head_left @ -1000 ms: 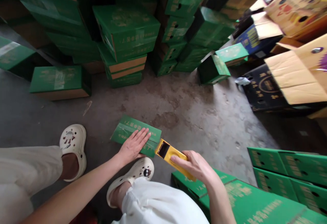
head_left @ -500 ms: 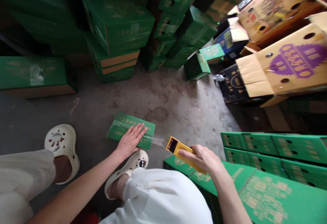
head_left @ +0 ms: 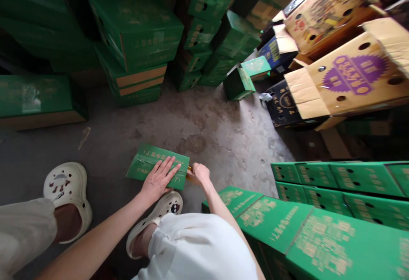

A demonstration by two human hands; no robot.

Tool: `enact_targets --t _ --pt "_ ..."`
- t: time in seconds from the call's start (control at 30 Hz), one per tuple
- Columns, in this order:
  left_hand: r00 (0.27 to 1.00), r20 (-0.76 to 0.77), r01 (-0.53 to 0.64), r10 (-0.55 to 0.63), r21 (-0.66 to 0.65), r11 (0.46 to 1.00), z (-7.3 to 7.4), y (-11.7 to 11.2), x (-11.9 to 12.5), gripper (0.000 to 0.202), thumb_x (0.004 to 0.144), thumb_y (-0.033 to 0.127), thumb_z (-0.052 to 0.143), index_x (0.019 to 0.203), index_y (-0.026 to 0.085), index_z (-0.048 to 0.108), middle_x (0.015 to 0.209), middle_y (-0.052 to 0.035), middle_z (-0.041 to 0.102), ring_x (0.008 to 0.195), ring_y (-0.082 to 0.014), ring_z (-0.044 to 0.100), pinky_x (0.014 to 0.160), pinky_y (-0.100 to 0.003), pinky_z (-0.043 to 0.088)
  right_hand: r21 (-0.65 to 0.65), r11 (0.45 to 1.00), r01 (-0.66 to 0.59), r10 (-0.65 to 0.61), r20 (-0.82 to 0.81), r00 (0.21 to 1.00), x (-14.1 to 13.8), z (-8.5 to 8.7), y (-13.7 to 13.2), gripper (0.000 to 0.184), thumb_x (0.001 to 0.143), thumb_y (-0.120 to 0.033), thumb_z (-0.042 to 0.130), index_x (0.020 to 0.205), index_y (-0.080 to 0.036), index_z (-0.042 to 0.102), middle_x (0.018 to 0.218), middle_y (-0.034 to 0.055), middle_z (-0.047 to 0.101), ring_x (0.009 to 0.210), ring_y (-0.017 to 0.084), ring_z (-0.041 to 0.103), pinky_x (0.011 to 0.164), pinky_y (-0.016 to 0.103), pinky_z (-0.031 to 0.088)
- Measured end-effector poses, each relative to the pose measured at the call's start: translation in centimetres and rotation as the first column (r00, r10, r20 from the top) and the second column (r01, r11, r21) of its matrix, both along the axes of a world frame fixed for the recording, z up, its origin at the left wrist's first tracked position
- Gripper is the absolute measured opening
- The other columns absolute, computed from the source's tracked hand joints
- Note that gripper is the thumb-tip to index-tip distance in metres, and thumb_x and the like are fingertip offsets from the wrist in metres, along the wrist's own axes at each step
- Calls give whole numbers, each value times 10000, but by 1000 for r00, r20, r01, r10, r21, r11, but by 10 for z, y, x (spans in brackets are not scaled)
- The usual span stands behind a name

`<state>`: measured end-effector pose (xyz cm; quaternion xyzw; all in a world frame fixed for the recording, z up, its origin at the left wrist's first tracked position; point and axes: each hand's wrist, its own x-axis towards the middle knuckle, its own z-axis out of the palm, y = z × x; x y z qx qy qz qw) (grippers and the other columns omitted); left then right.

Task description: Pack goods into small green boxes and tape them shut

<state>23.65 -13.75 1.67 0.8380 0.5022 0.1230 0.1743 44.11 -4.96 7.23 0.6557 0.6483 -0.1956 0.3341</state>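
A small green carton (head_left: 150, 164) lies on the concrete floor in front of my feet. My left hand (head_left: 158, 178) rests flat on its top with the fingers stretched out. My right hand (head_left: 198, 174) is closed round a yellow tape dispenser (head_left: 189, 170), which is pressed against the carton's right end; only a sliver of the dispenser shows past my fingers. My white clogs (head_left: 159, 215) stand on either side of the carton.
Stacks of green cartons (head_left: 137, 41) fill the back and left. Flattened green cartons (head_left: 319, 195) lie piled at my right. Brown and purple fruit boxes (head_left: 348, 75) lean at the upper right. Bare concrete floor (head_left: 217, 131) lies between them.
My right hand has swung the yellow dispenser left and down, from a stretch of tape away to the carton's right end. The camera has shifted; my left hand stays on the carton.
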Motion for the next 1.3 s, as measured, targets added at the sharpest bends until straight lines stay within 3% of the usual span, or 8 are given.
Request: enact_targets --t 0.23,0.43,0.53,0.77,0.9,1.0,1.13,1.3 --pt "996 -80 29 -31 -32 999 10 17 -11 1276 685 428 891 1684 221 126 1738 -151 88 1607 -362 83 1273 -523 200 142 909 392 -353 -236 905 61 -13 -59 621 985 -685 429 896 -152 734 914 158 759 900 255 726 712 274 472" --pt "993 -111 -38 33 -44 998 13 39 -18 1365 546 596 916 1670 266 216 1730 -189 135 1584 -466 79 1247 -678 69 -132 412 902 -592 -791 154 76 -36 -102 757 738 -900 577 777 -147 649 587 23 608 525 183 582 499 282 461" --pt "939 -134 -322 316 -24 946 14 42 11 1306 617 565 890 1675 258 188 1720 -225 141 1576 -488 88 1196 -765 56 -224 309 925 -486 -873 -49 60 -28 -91 736 690 -872 679 815 -148 651 560 9 601 458 167 556 448 280 468" --pt "687 182 -574 703 -456 680 42 81 7 818 886 603 647 1574 210 443 1653 -224 345 1525 -460 296 1140 -701 336 -361 600 714 -420 -902 -103 23 21 -37 696 690 -829 720 797 -144 666 522 17 605 378 155 534 367 259 435" --pt "418 396 -59 818 -886 459 65 96 -31 644 946 693 517 1276 173 708 1334 -163 684 1195 -293 665 975 -419 559 -386 720 577 -466 -885 -11 9 25 -36 607 716 -722 768 824 -129 695 589 19 630 439 147 554 400 248 465" --pt "367 353 280 861 -924 260 66 102 -39 564 770 636 790 1087 170 766 1049 -102 764 940 -206 716 818 -309 575 -377 735 564 -478 -877 37 7 20 -44 592 738 -718 745 818 -135 682 599 12 624 462 144 555 423 245 473" --pt "413 378 265 828 -920 288 53 111 -34 445 641 488 914 923 171 777 857 -44 749 813 -163 691 714 -257 529 -407 717 565 -518 -854 41 3 21 -48 614 720 -753 728 825 -151 664 602 11 626 469 158 563 429 260 484" --pt "554 494 73 671 -831 552 44 137 -29 270 687 386 843 823 156 809 780 -53 769 726 -173 679 668 -263 502 -370 693 619 -515 -855 65 -10 34 -45 575 761 -735 711 804 -167 630 607 8 614 487 165 578 449 255 462"
